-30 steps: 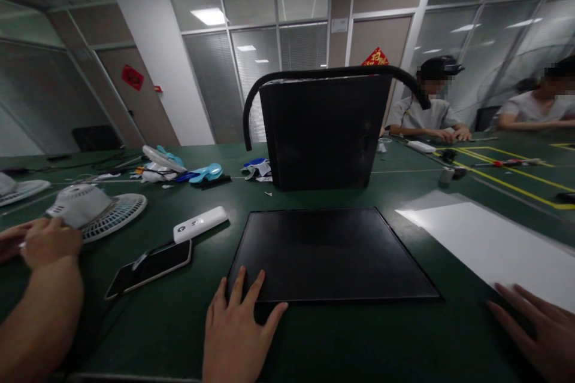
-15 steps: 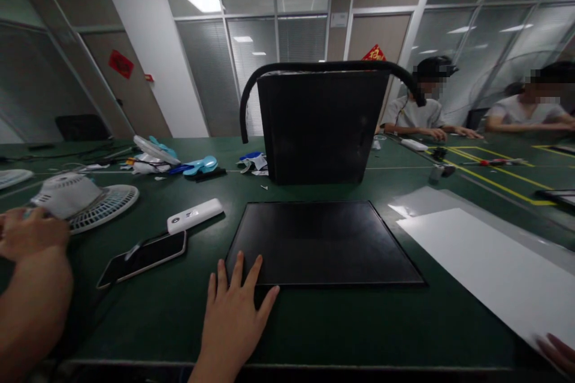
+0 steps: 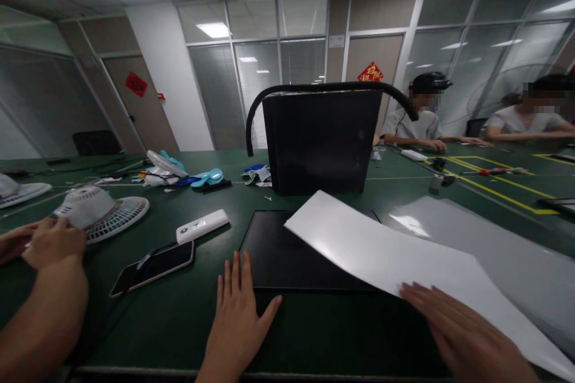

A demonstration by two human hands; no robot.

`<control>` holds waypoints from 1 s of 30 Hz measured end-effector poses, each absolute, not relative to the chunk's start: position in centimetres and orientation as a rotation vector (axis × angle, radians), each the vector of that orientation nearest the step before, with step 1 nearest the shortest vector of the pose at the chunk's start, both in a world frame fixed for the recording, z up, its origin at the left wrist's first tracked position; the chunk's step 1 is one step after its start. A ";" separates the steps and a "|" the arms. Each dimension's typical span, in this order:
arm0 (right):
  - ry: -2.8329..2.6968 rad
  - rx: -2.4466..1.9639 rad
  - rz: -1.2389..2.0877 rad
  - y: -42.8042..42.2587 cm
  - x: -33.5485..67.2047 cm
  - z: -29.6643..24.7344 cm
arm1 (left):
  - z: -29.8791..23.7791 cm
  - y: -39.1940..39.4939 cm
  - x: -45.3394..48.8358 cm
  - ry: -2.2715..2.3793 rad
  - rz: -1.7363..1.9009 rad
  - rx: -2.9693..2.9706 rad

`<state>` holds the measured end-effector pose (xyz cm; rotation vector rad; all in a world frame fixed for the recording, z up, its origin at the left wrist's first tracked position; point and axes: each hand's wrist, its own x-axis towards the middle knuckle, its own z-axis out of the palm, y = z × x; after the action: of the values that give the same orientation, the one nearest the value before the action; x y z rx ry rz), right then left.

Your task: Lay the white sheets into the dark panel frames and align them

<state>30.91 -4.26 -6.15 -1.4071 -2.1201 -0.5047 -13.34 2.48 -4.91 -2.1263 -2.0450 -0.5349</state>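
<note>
- The white sheet (image 3: 386,251) lies slanted over the right part of the black panel (image 3: 278,248), its far corner raised a little above the panel.
- It looks thin, light, glossy and bendable; I judge it slips easily and creases, so the near edge is the place to hold it.
- The right hand (image 3: 462,335) rests flat on the near end of the sheet, fingers spread, pinching nothing.
- The left hand (image 3: 238,323) lies flat on the table (image 3: 171,323), fingers spread, fingertips at the near-left edge of the panel.
- Left of the panel are a white remote (image 3: 202,225) and a phone (image 3: 153,267); no writing on them can be read.
- Behind the panel stands a black box (image 3: 321,140).
</note>
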 end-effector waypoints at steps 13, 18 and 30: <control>-2.341 -1.247 -0.110 1.0 24.1 -7.1 | -3.5 2.2 -13.3 -2.253 -0.323 -2.092; -2.402 -1.241 0.035 0.8 23.2 -5.4 | -3.7 2.3 -12.9 -2.263 -0.258 -2.009; -2.167 -1.675 -0.285 1.1 23.1 -7.6 | -3.2 2.4 -12.6 -2.299 -0.100 -1.968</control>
<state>23.05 1.10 -7.55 -1.6752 -2.1671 -0.2851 -12.62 2.38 -3.17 -1.9679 -2.2989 -0.1005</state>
